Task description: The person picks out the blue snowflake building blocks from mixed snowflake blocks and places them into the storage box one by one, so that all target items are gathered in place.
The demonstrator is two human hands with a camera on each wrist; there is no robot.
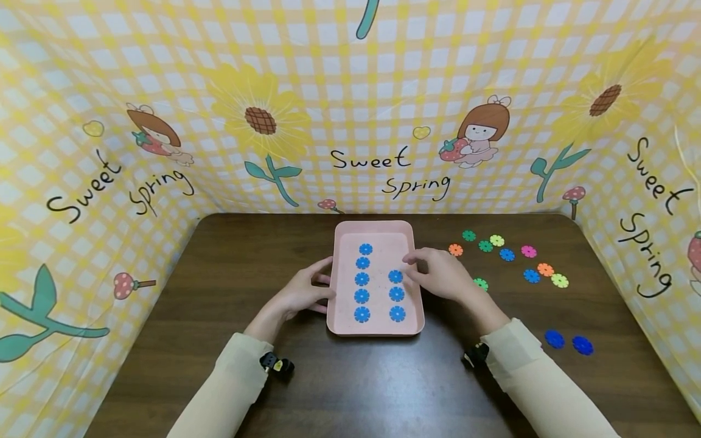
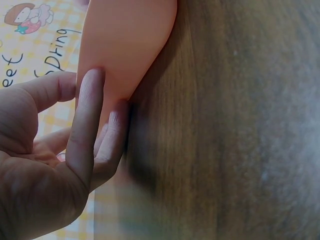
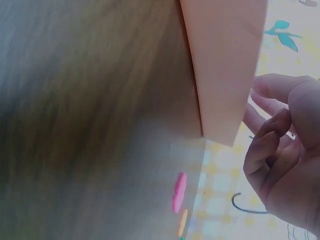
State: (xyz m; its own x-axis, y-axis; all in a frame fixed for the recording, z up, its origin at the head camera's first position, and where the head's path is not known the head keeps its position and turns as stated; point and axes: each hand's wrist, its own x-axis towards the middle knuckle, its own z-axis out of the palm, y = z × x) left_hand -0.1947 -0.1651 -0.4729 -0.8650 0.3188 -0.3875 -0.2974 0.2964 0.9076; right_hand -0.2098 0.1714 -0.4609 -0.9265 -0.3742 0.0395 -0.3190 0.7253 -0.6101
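Observation:
A pink tray (image 1: 378, 328) stands on the table, holding blue flower-shaped discs in two columns: several on the left (image 1: 361, 279), three on the right (image 1: 397, 294). My left hand (image 1: 302, 291) rests against the tray's left side; in the left wrist view its fairly straight fingers (image 2: 86, 115) touch the outer wall. My right hand (image 1: 438, 274) reaches over the right rim with loosely bent fingers, close to the uppermost disc of the right column. No disc shows between its fingertips. In the right wrist view, the tray wall (image 3: 225, 65) partly hides the fingertips of the right hand (image 3: 285, 150).
Right of the tray lie scattered discs: green (image 1: 468, 235), yellow (image 1: 560, 280), orange (image 1: 456, 250), pink (image 1: 528, 251) and blue (image 1: 531, 276). Two darker blue discs (image 1: 554, 339) lie nearer the front right. A checked cloth (image 1: 372, 109) encloses the brown table (image 1: 219, 274) at back and sides.

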